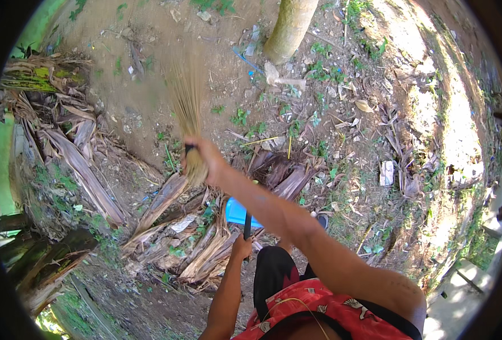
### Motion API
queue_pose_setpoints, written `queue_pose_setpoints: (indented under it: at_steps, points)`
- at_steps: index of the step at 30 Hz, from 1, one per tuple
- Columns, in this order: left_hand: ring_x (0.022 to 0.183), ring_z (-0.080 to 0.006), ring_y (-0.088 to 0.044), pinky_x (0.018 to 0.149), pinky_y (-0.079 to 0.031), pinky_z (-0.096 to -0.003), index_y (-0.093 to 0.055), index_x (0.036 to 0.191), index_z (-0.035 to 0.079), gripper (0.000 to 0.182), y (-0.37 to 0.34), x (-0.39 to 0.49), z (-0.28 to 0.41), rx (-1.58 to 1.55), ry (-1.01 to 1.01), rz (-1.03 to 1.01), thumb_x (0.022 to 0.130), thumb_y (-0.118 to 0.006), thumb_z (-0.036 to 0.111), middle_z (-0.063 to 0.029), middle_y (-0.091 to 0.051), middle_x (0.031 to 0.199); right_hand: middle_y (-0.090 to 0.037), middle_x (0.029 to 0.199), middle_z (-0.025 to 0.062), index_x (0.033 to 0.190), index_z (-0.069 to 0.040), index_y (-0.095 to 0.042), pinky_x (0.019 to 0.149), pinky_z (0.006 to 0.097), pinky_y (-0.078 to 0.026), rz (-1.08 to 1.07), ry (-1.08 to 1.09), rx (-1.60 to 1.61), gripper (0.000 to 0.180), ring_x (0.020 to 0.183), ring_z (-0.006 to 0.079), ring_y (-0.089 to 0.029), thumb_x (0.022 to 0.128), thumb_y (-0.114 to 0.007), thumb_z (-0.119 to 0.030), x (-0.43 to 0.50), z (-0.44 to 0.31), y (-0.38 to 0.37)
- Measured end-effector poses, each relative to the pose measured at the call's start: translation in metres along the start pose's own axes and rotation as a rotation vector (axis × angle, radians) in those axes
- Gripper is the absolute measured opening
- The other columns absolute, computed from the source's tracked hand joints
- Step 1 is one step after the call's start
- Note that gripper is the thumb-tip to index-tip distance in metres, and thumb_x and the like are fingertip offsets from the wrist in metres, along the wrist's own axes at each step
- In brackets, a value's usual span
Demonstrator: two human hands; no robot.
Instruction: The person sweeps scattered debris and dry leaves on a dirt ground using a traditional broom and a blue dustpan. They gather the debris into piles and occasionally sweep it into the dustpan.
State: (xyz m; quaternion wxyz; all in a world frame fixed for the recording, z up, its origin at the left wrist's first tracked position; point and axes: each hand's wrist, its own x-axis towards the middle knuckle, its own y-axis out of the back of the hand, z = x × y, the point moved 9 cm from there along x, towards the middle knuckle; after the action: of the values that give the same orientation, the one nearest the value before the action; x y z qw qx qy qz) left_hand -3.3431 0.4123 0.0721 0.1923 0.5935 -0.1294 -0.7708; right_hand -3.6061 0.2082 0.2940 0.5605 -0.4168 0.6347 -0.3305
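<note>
My right hand (207,160) is closed around the bound end of a stick broom (187,97), a bundle of thin straw-coloured ribs. The bristles fan out away from me over bare soil, and their tips are blurred. My left hand (242,247) grips the black handle (247,227) of a blue plastic dustpan (235,212). Part of the dustpan is hidden behind my right forearm. It is close to dry brown banana-stem sheaths (208,250) in front of my legs; whether it touches the ground I cannot tell.
A pale tree trunk (291,29) rises at the top. Cut banana stems (47,263) and dry sheaths (85,174) lie along the left, near a green wall (0,165). A whitish block (386,173) lies at right among leaf litter. Small weeds (240,117) dot the soil.
</note>
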Motion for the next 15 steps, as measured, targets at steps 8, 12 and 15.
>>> queue_pose_setpoints:
  at_steps: [8,12,15]
  points:
    - [0.086,-0.0363,-0.062,0.077,-0.048,-0.0459,-0.054,0.114,-0.002,0.036,0.001,0.004,-0.015,0.015,0.005,0.058,0.093,-0.053,0.027,-0.0223,-0.064,0.094,-0.058,0.069,0.0107,0.092,-0.006,-0.05,0.051,0.0398,-0.053,0.241,0.358,0.161,0.03,0.057,0.0254,-0.062,0.092,-0.052,-0.035,0.021,-0.093,0.062]
    - [0.105,-0.0449,-0.06,0.091,-0.045,-0.0511,-0.054,0.12,-0.004,0.044,-0.008,0.001,-0.014,-0.007,0.044,-0.002,0.092,-0.052,0.029,-0.0298,-0.063,0.109,-0.059,0.074,0.0113,0.094,-0.008,-0.051,0.055,0.0403,-0.054,0.105,0.283,0.186,0.03,0.06,0.0244,-0.062,0.091,-0.054,-0.037,-0.02,-0.033,-0.025]
    - [0.093,-0.0412,-0.064,0.083,-0.049,-0.0483,-0.056,0.114,-0.005,0.039,0.0,0.01,-0.019,0.019,0.008,0.024,0.092,-0.052,0.028,-0.0271,-0.065,0.1,-0.059,0.074,0.0104,0.093,-0.008,-0.052,0.054,0.0394,-0.054,-0.031,0.147,0.13,0.03,0.059,0.0232,-0.061,0.09,-0.057,-0.037,-0.015,-0.034,-0.034]
